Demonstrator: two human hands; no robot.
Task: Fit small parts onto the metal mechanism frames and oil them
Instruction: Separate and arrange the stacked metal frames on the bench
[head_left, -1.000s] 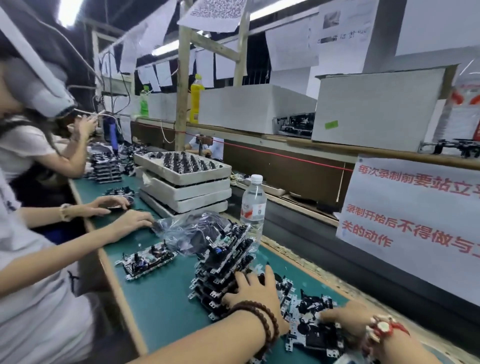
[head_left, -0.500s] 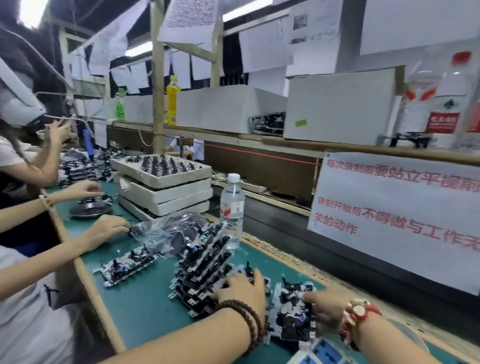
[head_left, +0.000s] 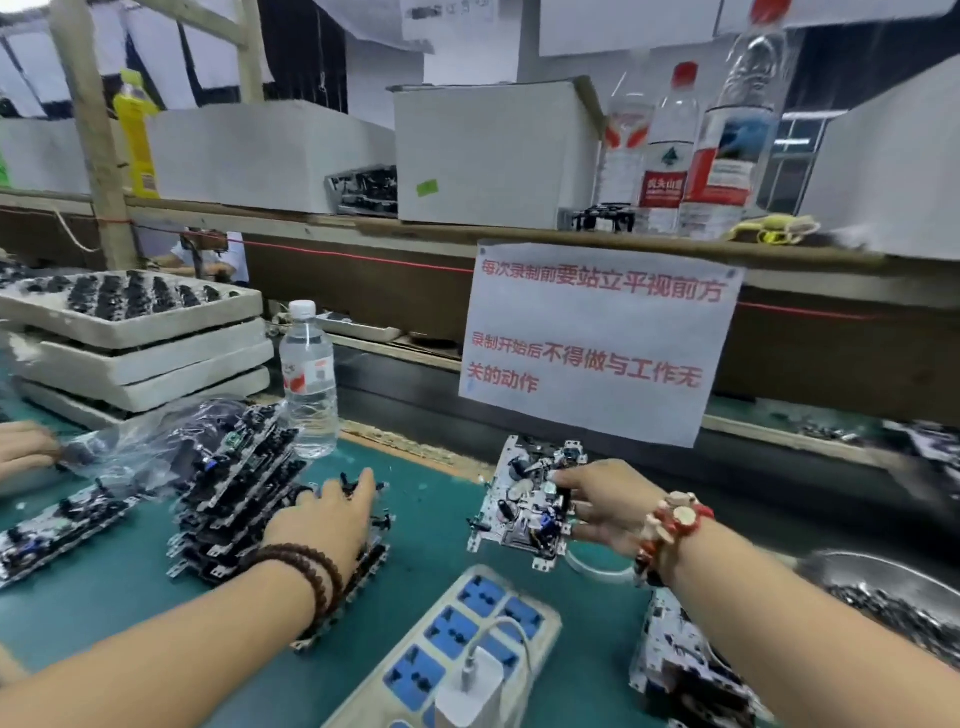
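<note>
Across the lower half of the frame: green work mat (head_left: 130, 582), bench surface. Upper frame: shelf (head_left: 363, 228) carrying white boxes (head_left: 498, 150) and clear bottles (head_left: 727, 130). Centre right: paper notice (head_left: 597, 338) with red characters, hung from the shelf edge. Left edge: three stacked grey trays (head_left: 140, 343), the top one holding dark parts. Lower centre: white power strip (head_left: 457, 644) with blue sockets and a plugged charger. Centre left: leaning stack of mechanism frames (head_left: 234, 499); left hand (head_left: 322, 519) lies on its right end, fingers straight and spread, gripping nothing. Centre: water bottle (head_left: 307, 379), upright behind the stack. Centre right: single mechanism frame (head_left: 524, 499), tilted up off the mat, pinched at its right edge by the right hand (head_left: 608, 504).
</note>
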